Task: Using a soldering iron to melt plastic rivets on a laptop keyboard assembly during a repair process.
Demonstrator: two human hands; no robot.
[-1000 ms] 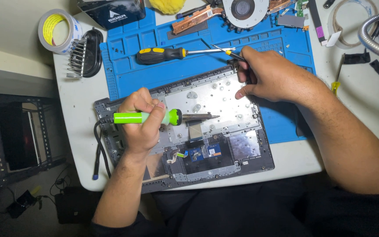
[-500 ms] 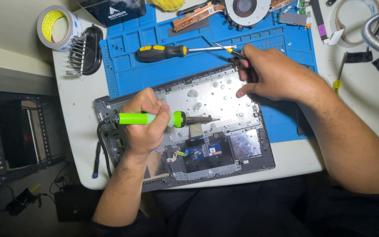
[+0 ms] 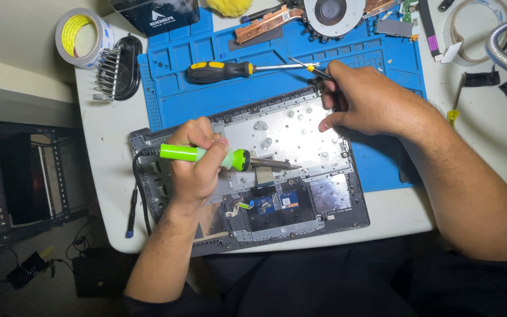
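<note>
Both hands grip tools: left hand (image 3: 198,161) soldering iron (image 3: 230,158), right hand (image 3: 365,100) half-hidden tweezers (image 3: 312,68).

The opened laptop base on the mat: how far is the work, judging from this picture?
Done: the laptop base lies open, and its fan and copper heat pipe are out on the blue mat. In hand: left hand grips a green soldering iron; right hand holds tweezers. Left: the parts are not refitted.

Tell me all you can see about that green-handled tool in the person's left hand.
The soldering iron has a bright green handle with a black collar, a dull metal shaft and a black cord trailing off its rear. It lies almost level, tip pointing right, over the opened laptop shell. The left hand is wrapped around the handle.
</note>
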